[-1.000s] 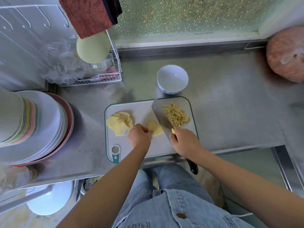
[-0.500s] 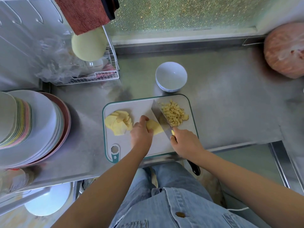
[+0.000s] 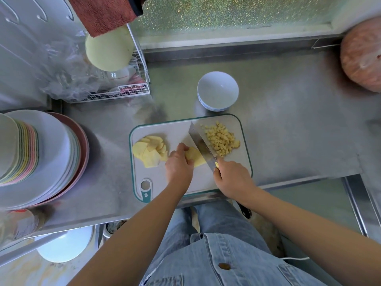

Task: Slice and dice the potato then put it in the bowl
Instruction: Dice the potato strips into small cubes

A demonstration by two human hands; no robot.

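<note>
A white cutting board (image 3: 181, 129) with a teal rim lies on the steel counter. Its left part carries a pile of potato slices (image 3: 150, 150), and a heap of diced potato (image 3: 221, 139) lies at its right. In the middle, my left hand (image 3: 178, 164) holds down a small stack of slices (image 3: 194, 156) with curled fingers. My right hand (image 3: 232, 179) grips the handle of a cleaver (image 3: 199, 142), whose blade stands right of that stack. Behind the board sits the white bowl (image 3: 217, 90) with nothing in it.
Stacked plates (image 3: 41, 157) fill the left of the counter. A wire rack (image 3: 115, 87) with plastic bags and a green lid stands at the back left, under a hanging red towel (image 3: 103, 13). A round reddish object (image 3: 362, 54) sits far right. The counter's front edge runs under my wrists.
My left hand has moved forward onto the small stack of slices, its fingers now on top of it. The cleaver blade has shifted slightly, staying against that stack.
</note>
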